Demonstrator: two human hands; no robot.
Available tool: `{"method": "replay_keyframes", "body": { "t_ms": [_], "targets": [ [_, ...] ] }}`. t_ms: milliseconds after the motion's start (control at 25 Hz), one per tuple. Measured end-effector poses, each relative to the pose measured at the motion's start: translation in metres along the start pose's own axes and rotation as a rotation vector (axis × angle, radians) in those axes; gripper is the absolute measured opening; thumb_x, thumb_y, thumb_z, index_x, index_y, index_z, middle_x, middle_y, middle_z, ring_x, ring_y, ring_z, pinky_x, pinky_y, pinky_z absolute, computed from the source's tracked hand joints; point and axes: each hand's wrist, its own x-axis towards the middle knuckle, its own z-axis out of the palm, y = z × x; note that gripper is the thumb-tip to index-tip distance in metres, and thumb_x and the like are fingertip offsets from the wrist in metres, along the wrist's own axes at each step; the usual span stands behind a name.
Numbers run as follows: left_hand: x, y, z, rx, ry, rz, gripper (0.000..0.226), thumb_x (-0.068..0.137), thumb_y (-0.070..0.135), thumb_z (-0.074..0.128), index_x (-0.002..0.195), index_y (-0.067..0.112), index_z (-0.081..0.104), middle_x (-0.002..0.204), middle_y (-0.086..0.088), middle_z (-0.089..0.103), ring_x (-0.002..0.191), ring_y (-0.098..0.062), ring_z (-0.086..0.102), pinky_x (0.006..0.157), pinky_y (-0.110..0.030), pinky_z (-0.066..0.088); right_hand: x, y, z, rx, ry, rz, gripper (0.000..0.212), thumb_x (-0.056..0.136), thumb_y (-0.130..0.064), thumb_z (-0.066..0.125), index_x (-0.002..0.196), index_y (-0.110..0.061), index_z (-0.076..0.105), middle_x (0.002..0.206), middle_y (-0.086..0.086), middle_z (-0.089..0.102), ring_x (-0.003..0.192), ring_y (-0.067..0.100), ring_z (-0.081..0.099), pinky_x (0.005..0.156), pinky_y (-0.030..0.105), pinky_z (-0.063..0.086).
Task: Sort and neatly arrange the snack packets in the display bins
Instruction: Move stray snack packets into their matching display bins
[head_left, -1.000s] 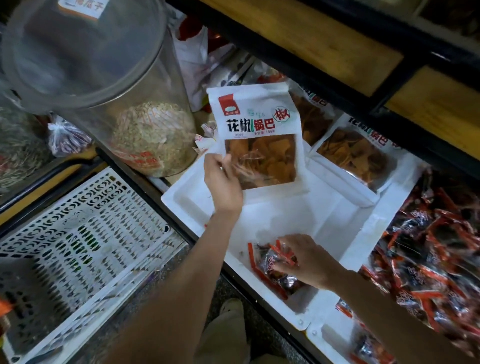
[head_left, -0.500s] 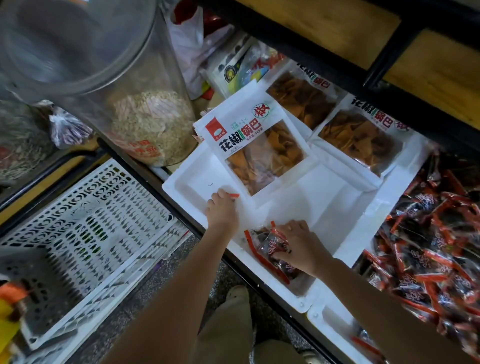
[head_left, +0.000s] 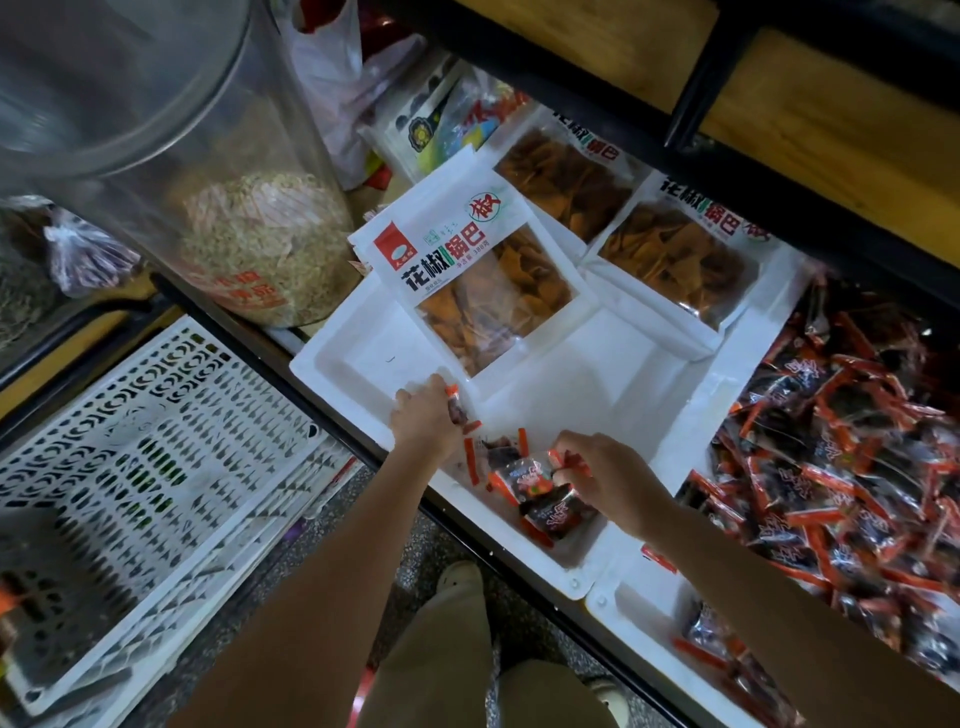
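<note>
A white foam bin (head_left: 363, 353) holds three large white bags of orange crisps; the nearest bag (head_left: 478, 275) leans tilted at the bin's back left. Several small red-and-black snack packets (head_left: 540, 493) lie in the bin's near corner. My left hand (head_left: 423, 423) grips one small red-and-black packet (head_left: 457, 410) at the near left of the bin. Over the small pile, my right hand (head_left: 608, 478) pinches the red edge of another packet. The bin to the right (head_left: 841, 467) is heaped with the same small packets.
A big clear plastic jar (head_left: 208, 208) with grain-like contents stands left of the bin. A white perforated crate (head_left: 145, 467) sits low on the left. Dark shelf rails and wooden boards run above the bins. My trousers and shoes show below.
My left hand let go of the large crisp bag, which now leans at the back left, and came down to pick a small packet. My right hand stays in the small pile.
</note>
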Motion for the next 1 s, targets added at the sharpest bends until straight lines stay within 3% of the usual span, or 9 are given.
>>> {"method": "replay_keyframes", "body": {
  "t_ms": [120,200,280,360,480,600,760,880,1000],
  "targets": [
    [-0.018,-0.002,0.001,-0.156,-0.119,0.178,0.043,0.085,0.028,0.07,0.118,0.011,0.049,0.102,-0.005,0.063,0.094,-0.022,0.062,0.078,-0.032,0.053,0.0,0.004,-0.009,0.136,0.176,0.083,0.008,0.089,-0.014,0.06,0.086,-0.02,0.055,0.077,-0.002,0.066,0.073,0.017,0.064,0.066,0.034,0.055],
    [-0.034,-0.001,0.004,-0.208,-0.141,0.274,0.031,0.088,0.023,0.066,0.112,0.008,0.052,0.095,-0.008,0.066,0.084,-0.019,0.065,0.076,-0.032,0.055,-0.002,0.006,-0.019,0.219,0.284,0.188,0.013,0.09,-0.014,0.06,0.082,-0.022,0.052,0.074,-0.003,0.065,0.07,0.016,0.064,0.061,0.024,0.051],
    [-0.048,0.005,0.009,-0.303,-0.199,0.355,0.016,0.092,0.022,0.062,0.095,0.014,0.048,0.081,-0.001,0.061,0.075,-0.016,0.062,0.065,-0.022,0.05,-0.009,0.009,-0.031,0.294,0.398,0.27,0.012,0.087,-0.012,0.062,0.082,-0.019,0.054,0.073,-0.004,0.065,0.07,0.017,0.062,0.06,0.024,0.048],
    [-0.052,0.015,0.015,-0.328,-0.244,0.41,0.017,0.094,0.023,0.058,0.09,0.015,0.044,0.085,0.002,0.051,0.087,-0.024,0.058,0.069,-0.025,0.042,-0.019,0.014,-0.04,0.384,0.527,0.31,0.011,0.084,-0.009,0.065,0.082,-0.015,0.056,0.071,-0.005,0.064,0.069,0.018,0.062,0.062,0.028,0.047],
    [-0.052,0.035,0.026,-0.14,-0.296,0.4,0.035,0.095,0.03,0.055,0.12,0.006,0.049,0.119,-0.009,0.038,0.117,-0.027,0.037,0.096,-0.035,0.036,-0.036,0.022,-0.045,0.479,0.648,0.314,0.023,0.081,-0.004,0.067,0.074,-0.02,0.053,0.067,-0.003,0.061,0.06,0.01,0.056,0.056,0.019,0.045],
    [-0.059,0.053,0.037,-0.145,-0.305,0.352,0.048,0.093,0.037,0.057,0.131,0.011,0.045,0.135,-0.013,0.036,0.125,-0.028,0.031,0.103,-0.04,0.035,-0.055,0.028,-0.044,0.574,0.696,0.353,0.026,0.085,-0.004,0.065,0.072,-0.019,0.048,0.065,0.0,0.057,0.057,0.004,0.055,0.053,0.012,0.044],
    [-0.067,0.058,0.05,-0.196,-0.324,0.33,0.055,0.089,0.039,0.063,0.134,0.018,0.04,0.133,-0.01,0.038,0.112,-0.022,0.047,0.082,-0.024,0.042,-0.079,0.031,-0.047,0.695,0.755,0.402,0.024,0.088,0.004,0.058,0.072,0.0,0.04,0.061,0.004,0.04,0.052,-0.006,0.052,0.053,0.004,0.041],
    [-0.069,0.063,0.055,-0.266,-0.392,0.253,0.056,0.08,0.03,0.075,0.125,0.016,0.044,0.111,0.001,0.054,0.092,-0.013,0.055,0.068,-0.018,0.044,-0.096,0.031,-0.044,0.751,0.768,0.429,0.037,0.088,0.007,0.056,0.065,-0.01,0.032,0.059,0.002,0.036,0.047,-0.007,0.047,0.052,0.003,0.038],
    [-0.069,0.066,0.054,-0.187,-0.372,0.294,0.035,0.074,0.022,0.079,0.099,0.016,0.055,0.086,0.008,0.058,0.084,-0.014,0.058,0.065,-0.017,0.044,-0.113,0.039,-0.035,0.722,0.772,0.464,0.041,0.088,0.002,0.059,0.063,-0.014,0.031,0.058,-0.001,0.035,0.045,-0.002,0.04,0.049,0.007,0.036]
  ]
}}
